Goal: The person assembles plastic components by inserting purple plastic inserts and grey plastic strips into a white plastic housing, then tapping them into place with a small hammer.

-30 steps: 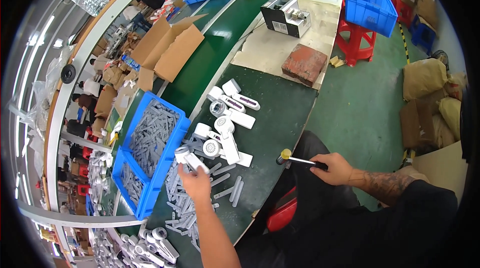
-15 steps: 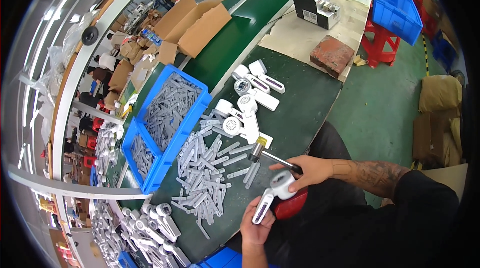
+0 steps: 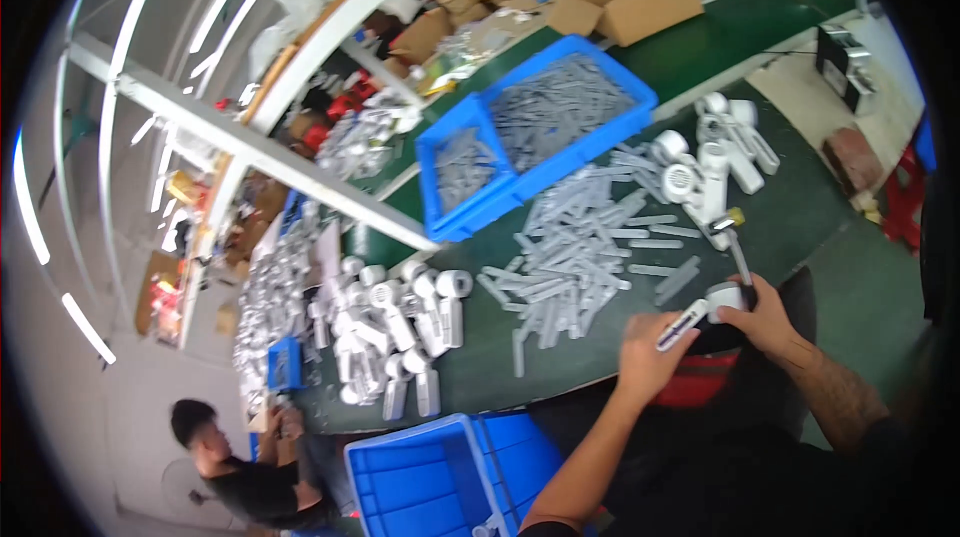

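A white handheld fan (image 3: 724,301) with a round head and a slim handle is held between my hands over the table's near edge. My left hand (image 3: 650,355) is closed around its handle, which shows a dark strip. In my right hand (image 3: 768,325) is a small hammer (image 3: 739,255) with a metal head, yellow tip and black grip; those fingers also touch the fan's round head. Just beyond lies a loose pile of grey plastic strips (image 3: 575,257). More white fans (image 3: 712,162) rest on the table beyond the hammer.
A divided blue bin (image 3: 540,187) of grey strips stands behind the pile. Many white fans (image 3: 395,322) lie on the left. A blue crate (image 3: 410,472) sits below the near edge, with a co-worker (image 3: 250,477) beyond it. A brick (image 3: 852,159) and a small machine (image 3: 845,69) are far right.
The view has swung left, bringing the co-worker and blue crate into sight. Both hands still hold the fan and the hammer, close together as before.
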`<state>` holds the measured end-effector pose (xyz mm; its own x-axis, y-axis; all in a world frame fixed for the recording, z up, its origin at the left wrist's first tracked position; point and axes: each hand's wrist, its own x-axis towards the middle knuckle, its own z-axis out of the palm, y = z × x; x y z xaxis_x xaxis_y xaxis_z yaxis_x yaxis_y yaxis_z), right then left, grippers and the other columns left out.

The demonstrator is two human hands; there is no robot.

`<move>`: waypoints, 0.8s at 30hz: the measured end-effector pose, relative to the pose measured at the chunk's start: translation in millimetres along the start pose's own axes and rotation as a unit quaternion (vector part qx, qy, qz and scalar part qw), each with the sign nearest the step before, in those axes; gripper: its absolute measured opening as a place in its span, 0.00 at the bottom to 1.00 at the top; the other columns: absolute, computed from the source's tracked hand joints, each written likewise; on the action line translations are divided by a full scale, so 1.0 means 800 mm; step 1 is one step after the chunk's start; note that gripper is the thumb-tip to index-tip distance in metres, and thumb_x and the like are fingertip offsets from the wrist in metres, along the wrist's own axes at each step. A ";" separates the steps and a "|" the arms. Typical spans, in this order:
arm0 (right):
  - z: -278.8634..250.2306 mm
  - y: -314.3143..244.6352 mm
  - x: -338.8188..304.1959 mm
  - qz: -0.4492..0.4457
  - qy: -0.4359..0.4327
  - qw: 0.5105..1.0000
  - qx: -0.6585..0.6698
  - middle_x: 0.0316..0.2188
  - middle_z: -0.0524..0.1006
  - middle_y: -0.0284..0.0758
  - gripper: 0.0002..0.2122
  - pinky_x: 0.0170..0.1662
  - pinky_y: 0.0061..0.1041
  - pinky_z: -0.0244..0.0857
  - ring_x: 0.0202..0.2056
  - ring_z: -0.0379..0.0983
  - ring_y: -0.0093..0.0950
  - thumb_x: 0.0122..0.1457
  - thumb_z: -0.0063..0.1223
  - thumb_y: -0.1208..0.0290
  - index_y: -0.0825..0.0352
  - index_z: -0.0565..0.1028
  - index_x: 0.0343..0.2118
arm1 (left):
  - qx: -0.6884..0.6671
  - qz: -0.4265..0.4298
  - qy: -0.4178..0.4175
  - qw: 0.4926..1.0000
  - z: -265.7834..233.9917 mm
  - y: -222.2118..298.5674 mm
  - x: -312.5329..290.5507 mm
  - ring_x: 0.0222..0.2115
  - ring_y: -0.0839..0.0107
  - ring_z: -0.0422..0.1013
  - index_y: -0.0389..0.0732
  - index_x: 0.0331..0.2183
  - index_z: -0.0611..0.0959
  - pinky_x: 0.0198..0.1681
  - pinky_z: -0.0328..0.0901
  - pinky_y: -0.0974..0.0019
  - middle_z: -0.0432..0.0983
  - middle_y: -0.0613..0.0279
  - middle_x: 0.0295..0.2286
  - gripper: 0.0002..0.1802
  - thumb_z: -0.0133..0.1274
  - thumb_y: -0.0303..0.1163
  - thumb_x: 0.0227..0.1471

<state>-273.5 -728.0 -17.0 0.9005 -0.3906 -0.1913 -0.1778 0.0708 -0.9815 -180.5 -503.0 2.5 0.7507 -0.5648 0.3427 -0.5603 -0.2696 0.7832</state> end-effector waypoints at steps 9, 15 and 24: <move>0.019 -0.030 0.017 -0.087 -0.024 0.959 -0.268 0.28 0.78 0.34 0.29 0.35 0.29 0.70 0.29 0.74 0.26 0.48 0.78 0.51 0.63 0.79 0.48 | 0.153 0.073 -0.033 0.985 -0.028 -0.039 -0.001 0.47 0.56 0.73 0.48 0.40 0.89 0.50 0.62 0.51 0.86 0.68 0.37 0.14 0.70 0.39 0.50; 0.007 -0.031 0.026 -0.088 -0.047 0.949 -0.299 0.30 0.80 0.38 0.28 0.40 0.32 0.73 0.31 0.78 0.31 0.48 0.77 0.51 0.65 0.80 0.47 | 0.151 0.085 -0.034 0.984 -0.024 -0.040 0.003 0.47 0.58 0.72 0.50 0.41 0.89 0.48 0.60 0.53 0.85 0.70 0.38 0.15 0.69 0.39 0.51; 0.012 -0.037 0.040 -0.090 -0.055 0.938 -0.330 0.34 0.82 0.38 0.27 0.39 0.31 0.75 0.33 0.79 0.30 0.51 0.76 0.54 0.66 0.79 0.47 | 0.214 0.082 0.027 0.973 -0.019 -0.052 0.001 0.52 0.59 0.70 0.51 0.45 0.88 0.52 0.58 0.50 0.80 0.73 0.44 0.17 0.69 0.42 0.53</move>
<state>-235.6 -733.8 5.4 0.9683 -0.2429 -0.0583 -0.1942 -0.5848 -0.7876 -151.6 -480.4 -22.4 0.6502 -0.5893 0.4795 -0.7594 -0.4863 0.4322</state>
